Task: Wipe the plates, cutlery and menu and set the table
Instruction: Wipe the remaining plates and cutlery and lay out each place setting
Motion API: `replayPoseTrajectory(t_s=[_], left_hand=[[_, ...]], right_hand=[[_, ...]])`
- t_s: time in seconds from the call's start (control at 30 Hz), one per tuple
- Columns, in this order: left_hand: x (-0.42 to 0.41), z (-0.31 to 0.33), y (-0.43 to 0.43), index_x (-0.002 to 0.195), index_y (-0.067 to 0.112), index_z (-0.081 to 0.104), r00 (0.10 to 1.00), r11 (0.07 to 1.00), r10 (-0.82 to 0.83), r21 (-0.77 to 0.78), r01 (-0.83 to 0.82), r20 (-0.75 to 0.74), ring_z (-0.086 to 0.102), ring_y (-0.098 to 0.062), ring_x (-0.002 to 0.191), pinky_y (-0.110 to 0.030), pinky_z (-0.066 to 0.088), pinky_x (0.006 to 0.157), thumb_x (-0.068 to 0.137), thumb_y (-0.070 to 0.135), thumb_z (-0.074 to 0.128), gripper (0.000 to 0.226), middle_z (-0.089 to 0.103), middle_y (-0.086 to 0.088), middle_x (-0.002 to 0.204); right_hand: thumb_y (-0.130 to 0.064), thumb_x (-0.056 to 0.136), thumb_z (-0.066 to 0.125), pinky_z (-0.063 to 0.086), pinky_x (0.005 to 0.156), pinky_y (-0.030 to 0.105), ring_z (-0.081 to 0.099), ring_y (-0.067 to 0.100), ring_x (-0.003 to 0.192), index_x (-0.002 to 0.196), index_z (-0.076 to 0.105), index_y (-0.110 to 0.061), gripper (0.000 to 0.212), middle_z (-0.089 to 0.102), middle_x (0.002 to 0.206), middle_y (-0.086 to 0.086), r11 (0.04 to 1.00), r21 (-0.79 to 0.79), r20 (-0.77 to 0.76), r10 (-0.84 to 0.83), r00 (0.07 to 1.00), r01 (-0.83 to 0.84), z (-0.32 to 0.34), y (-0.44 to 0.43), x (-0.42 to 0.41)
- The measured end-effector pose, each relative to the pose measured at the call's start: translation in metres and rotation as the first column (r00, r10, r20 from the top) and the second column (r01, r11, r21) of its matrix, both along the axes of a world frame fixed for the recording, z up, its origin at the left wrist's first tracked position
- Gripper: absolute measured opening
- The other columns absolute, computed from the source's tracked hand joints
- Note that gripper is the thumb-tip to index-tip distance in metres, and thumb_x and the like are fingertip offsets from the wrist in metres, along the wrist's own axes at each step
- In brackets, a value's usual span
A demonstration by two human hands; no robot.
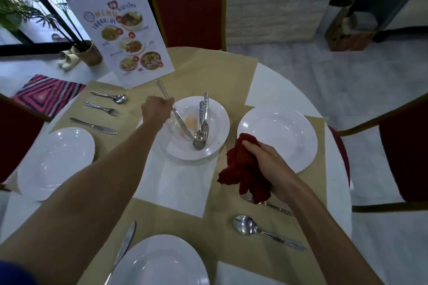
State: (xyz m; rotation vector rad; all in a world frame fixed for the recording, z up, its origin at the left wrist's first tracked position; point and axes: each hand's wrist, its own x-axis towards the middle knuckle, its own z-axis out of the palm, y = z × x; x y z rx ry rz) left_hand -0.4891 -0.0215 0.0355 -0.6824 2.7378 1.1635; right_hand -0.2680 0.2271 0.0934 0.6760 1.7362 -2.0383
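My cloth (245,176) is covering most of the fork (278,207) beneath it, and the near plate (159,261) is running off the bottom edge.

Open tabletop (176,180) lies between the centre plate (218,111) and the near plate (162,261). The upright menu (125,37) blocks the far left; the right plate (278,136) and a spoon (243,225) at near right crowd that side.

You are in a restaurant dining room. The round table (178,180), under a white cloth, carries tan placemats (208,69), white plates (278,132) and sets of cutlery (102,109). A printed menu (125,37) with photos of dishes stands upright on it. Red banquet chairs (188,9) with gold frames ring it, and a potted palm (89,52) stands nearby.
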Motion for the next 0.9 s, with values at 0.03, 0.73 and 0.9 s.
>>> replayPoseTrajectory(t_s=[0.03, 0.73, 0.9], left_hand=[[0.001, 0.007, -0.001, 0.062, 0.021, 0.070, 0.999, 1.000, -0.002, 0.009, 0.002, -0.039, 0.073, -0.028, 0.078, -0.036, 0.061, 0.073, 0.083, 0.046, 0.067, 0.033, 0.073, -0.008, 0.070], [0.223, 0.099, 0.160, 0.095, 0.001, 0.074, 0.959, 0.852, -0.270, 0.486, 0.195, 0.088, 0.056, -0.014, 0.061, -0.025, 0.041, 0.057, 0.088, 0.027, 0.075, 0.027, 0.065, -0.005, 0.075], [0.243, 0.096, 0.174, 0.073, 0.012, 0.069, 0.968, 0.858, -0.241, 0.483, 0.178, 0.072, 0.056, -0.008, 0.053, -0.025, 0.044, 0.057, 0.085, 0.024, 0.076, 0.018, 0.063, 0.006, 0.059]], right_hand=[[-0.030, 0.104, 0.052, 0.059, 0.067, 0.039, 0.076, 0.036, 0.084, 0.109, 0.069, -0.002, 0.033, 0.077, 0.101, 0.019, 1.000, -0.021, -0.004, 0.007, 1.000, -0.007, 0.003, 0.003, -0.001], [-0.023, 0.107, 0.050, 0.058, 0.063, 0.034, 0.069, 0.025, 0.074, 0.110, 0.065, -0.007, 0.023, 0.070, 0.084, 0.010, 0.960, -0.275, 0.016, -0.047, 0.999, 0.049, 0.035, 0.034, 0.075], [-0.023, 0.107, 0.049, 0.060, 0.061, 0.035, 0.072, 0.022, 0.070, 0.109, 0.064, -0.004, 0.023, 0.073, 0.081, 0.007, 0.960, -0.250, 0.041, -0.122, 0.992, 0.129, 0.045, 0.039, 0.141]])
